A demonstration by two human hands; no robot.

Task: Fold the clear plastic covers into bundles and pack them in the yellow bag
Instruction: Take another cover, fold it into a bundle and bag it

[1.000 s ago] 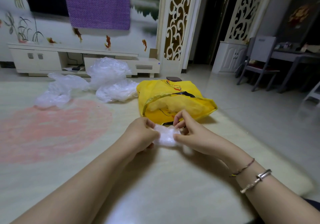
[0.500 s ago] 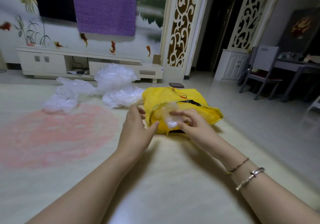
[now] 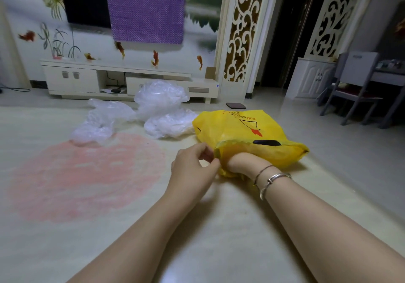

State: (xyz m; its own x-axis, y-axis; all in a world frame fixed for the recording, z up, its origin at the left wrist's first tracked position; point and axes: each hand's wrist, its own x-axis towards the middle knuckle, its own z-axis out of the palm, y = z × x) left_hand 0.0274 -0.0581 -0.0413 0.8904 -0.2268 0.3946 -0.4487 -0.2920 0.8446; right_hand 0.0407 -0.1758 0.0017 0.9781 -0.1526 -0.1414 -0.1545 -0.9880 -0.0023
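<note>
The yellow bag (image 3: 241, 127) lies on the pale rug with its mouth facing me. My left hand (image 3: 192, 166) pinches the bag's rim at the left side of the opening. My right hand (image 3: 240, 162) reaches into the bag up to the wrist, so its fingers and anything they hold are hidden. Loose clear plastic covers lie crumpled beyond the bag: a tall heap (image 3: 161, 97), a lower heap (image 3: 171, 126) touching the bag's left side, and a flatter one (image 3: 100, 121) further left.
A pink round patch (image 3: 83, 177) marks the rug at left. A low white TV cabinet (image 3: 122, 79) runs along the back wall. A small dark flat object (image 3: 236, 105) lies behind the bag. A grey chair (image 3: 355, 85) and a table stand at right.
The folded clear bundle, held between both hands a second ago, went forward in my right hand into the bag. My left hand moved to the bag's rim and took hold of it.
</note>
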